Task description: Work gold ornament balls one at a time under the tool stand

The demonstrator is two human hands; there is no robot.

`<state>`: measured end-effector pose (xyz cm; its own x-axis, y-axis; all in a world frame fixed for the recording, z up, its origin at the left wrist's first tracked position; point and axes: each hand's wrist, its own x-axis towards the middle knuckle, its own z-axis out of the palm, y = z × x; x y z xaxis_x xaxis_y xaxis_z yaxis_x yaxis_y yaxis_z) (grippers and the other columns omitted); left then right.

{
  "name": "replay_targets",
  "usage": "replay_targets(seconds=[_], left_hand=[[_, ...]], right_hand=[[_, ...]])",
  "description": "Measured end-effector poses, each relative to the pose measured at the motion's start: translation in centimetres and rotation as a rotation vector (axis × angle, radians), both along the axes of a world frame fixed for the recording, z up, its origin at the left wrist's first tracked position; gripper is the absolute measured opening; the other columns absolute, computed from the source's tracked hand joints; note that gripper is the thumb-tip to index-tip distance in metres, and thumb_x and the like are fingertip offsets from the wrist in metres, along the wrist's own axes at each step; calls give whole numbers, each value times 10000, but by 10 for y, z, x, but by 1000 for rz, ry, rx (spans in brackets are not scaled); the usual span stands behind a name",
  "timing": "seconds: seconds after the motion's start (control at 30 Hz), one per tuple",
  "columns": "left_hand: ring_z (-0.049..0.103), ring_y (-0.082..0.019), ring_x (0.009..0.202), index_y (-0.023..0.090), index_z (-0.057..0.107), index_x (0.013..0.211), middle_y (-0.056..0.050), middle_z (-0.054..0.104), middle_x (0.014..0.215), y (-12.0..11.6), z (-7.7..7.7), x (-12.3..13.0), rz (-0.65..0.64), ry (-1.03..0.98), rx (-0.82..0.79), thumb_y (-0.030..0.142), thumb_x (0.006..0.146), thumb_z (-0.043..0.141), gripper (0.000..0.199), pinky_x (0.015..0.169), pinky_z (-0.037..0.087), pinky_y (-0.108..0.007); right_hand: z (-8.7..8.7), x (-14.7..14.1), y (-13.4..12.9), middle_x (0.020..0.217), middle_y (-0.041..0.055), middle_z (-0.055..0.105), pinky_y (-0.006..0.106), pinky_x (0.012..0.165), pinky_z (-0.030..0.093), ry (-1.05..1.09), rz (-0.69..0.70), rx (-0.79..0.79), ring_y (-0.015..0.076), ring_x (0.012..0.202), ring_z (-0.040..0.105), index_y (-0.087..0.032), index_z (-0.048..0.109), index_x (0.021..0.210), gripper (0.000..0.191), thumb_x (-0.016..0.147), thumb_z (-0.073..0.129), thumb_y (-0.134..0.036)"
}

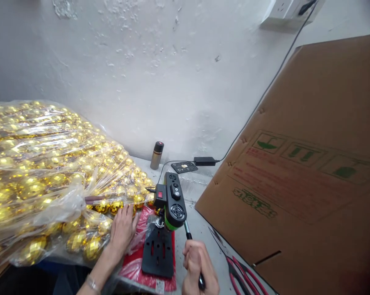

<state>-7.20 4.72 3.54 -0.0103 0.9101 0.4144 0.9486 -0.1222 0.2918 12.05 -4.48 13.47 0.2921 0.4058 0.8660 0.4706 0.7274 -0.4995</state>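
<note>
While the handle (189,236) is gripped by the right hand (200,266), the device (175,200) appears to be steadied or worked by it, and this is judged to be the step in hand. The device is seen between the two hands, over the far end of its slotted plate (158,256), which is set on a red packet (132,268) on the table (198,229). For the next move, a firm hold on the handle would be called for, with the plate kept flat, since it could slip on the packet.

The right hand is held low as a fist, its fingers curled around the handle, whose dark end is left showing below. The left hand (122,227) is laid palm down by the clear bag (68,200) of gold balls (92,248), just left of the device, with the forearm slanted in from below. Its fingers are stretched forward, fairly close together; whether anything is pinched beneath them cannot be told.
</note>
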Motion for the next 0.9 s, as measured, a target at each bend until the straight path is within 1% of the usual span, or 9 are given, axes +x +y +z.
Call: replay_targets(seconds=[0.07,0.13,0.3,0.43,0.5,0.57,0.67,0.77,0.9], left_hand=[[735,-370,1108,121,705,1284,-223,765,1211,19,19,-1,73,29,-172,353,1074,527,360,960,568,-451],[730,-363,1088,141,708,1262,-217,761,1183,28,28,-1,76,30,-250,394,1070,540,359,928,562,-425],[765,-363,1057,141,722,1258,-211,782,1134,25,30,-4,2,9,-386,335,978,638,350,912,574,-417],[772,-346,1167,175,635,1453,-187,793,1250,15,32,-8,-51,-31,-446,256,952,606,508,998,572,-424],[716,-338,1309,198,601,1496,-176,758,1379,8,32,-8,-60,-222,-436,362,989,574,533,1087,540,-429],[673,-346,1371,202,622,1465,-170,726,1450,1,31,-4,-61,-624,-420,553,990,560,594,1125,525,-442],[728,-368,1232,180,719,1274,-174,790,1280,-9,25,10,-95,-1229,-471,843,887,550,786,1040,576,-463],[748,-356,1130,181,735,1158,-146,814,1144,-16,15,29,-102,-1410,-526,956,761,599,881,960,602,-440],[744,-369,1164,186,679,1189,-149,802,1193,-22,-2,48,-84,-1446,-480,896,633,767,906,989,594,-446]], right_hand=[[-1,1,0,678,-21,525,246,537,403,-10,0,15,111,587,531,-217,513,771,322,1021,500,-14],[-2,0,-1,683,-22,528,243,544,410,-13,2,26,109,591,531,-217,509,779,318,1020,503,-9],[-3,-2,-3,692,-19,537,243,564,418,7,-12,-37,111,603,539,-219,504,772,319,1038,510,-44],[-2,1,-2,689,-22,532,235,561,416,-23,-8,-15,107,602,533,-222,505,782,315,1043,499,-46],[-1,2,-2,696,-25,531,231,556,415,-41,4,-24,104,600,530,-225,495,789,312,1040,498,-39],[3,2,-2,698,-28,525,227,550,414,-55,18,-38,103,601,530,-228,482,790,314,1038,496,-35],[16,0,-1,689,-35,510,223,562,424,-35,8,-36,100,606,529,-231,472,783,327,1046,483,-38],[34,-2,1,676,-47,491,209,554,412,-20,-27,-58,89,591,510,-230,480,774,335,1065,475,-63],[54,-2,3,655,-66,457,191,518,375,-66,-67,-109,69,543,457,-231,472,757,346,1083,492,-117]])
